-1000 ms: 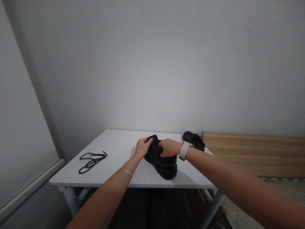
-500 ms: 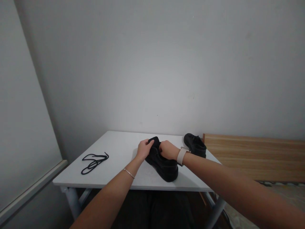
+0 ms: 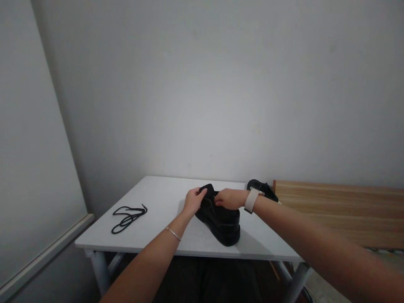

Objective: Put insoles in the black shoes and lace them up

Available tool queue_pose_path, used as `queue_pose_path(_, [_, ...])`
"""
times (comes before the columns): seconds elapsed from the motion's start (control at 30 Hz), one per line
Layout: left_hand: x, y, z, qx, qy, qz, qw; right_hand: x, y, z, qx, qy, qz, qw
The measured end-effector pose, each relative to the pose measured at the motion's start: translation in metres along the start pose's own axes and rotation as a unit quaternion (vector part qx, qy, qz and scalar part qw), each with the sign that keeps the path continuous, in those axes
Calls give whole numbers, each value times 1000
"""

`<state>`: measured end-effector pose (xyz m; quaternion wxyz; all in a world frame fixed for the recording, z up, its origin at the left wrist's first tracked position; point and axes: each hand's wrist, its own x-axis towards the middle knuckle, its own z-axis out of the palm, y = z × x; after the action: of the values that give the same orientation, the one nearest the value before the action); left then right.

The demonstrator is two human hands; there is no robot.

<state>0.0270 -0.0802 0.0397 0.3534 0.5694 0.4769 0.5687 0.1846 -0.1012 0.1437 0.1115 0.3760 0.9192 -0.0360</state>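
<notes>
A black shoe (image 3: 221, 225) rests on the table with its heel toward me and its toe pointing away. My left hand (image 3: 193, 202) pinches the shoe's raised tongue (image 3: 206, 189) between thumb and fingers. Over the shoe's opening, my right hand (image 3: 229, 198) has its fingers closed beside the lacing flap. What those fingers pinch is too small and dark to make out. A loose black shoelace (image 3: 129, 219) lies in loops on the table, left of both hands.
The white table (image 3: 164, 193) stands against a grey wall. A second black shoe (image 3: 261, 188) sits at the back right, partly hidden by my right wrist. Beyond the table's right edge is a wood-grain panel (image 3: 331, 210). A pale ledge (image 3: 47, 252) runs along the left.
My right hand has drawn slightly right and up from the shoe's lacing flap, its wrist now covering more of the second shoe. The left hand keeps its hold on the tongue. The view has shifted slightly.
</notes>
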Motion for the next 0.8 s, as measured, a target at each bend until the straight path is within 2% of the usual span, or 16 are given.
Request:
queue_pose_path(0.1, [0, 0, 0, -4, 2, 0, 1000, -10, 10, -16, -11, 0, -22, 1000])
queue_pose_path(0.23, [1, -2, 0, -8, 6, 0, 1000, -18, 13, -21, -48, -53, -24, 997])
queue_pose_path(0.6, [0, -1, -1, -12, 8, 16, 1000, -2, -11, 2, -92, -82, -28, 992])
queue_pose_path(0.7, [0, -1, -1, -12, 5, 19, 1000, 5, -15, 9, -85, -84, -14, 993])
queue_pose_path(0.8, [1, -3, -1, -9, 6, 20, 1000, 14, -17, 16, -67, -60, 19, 996])
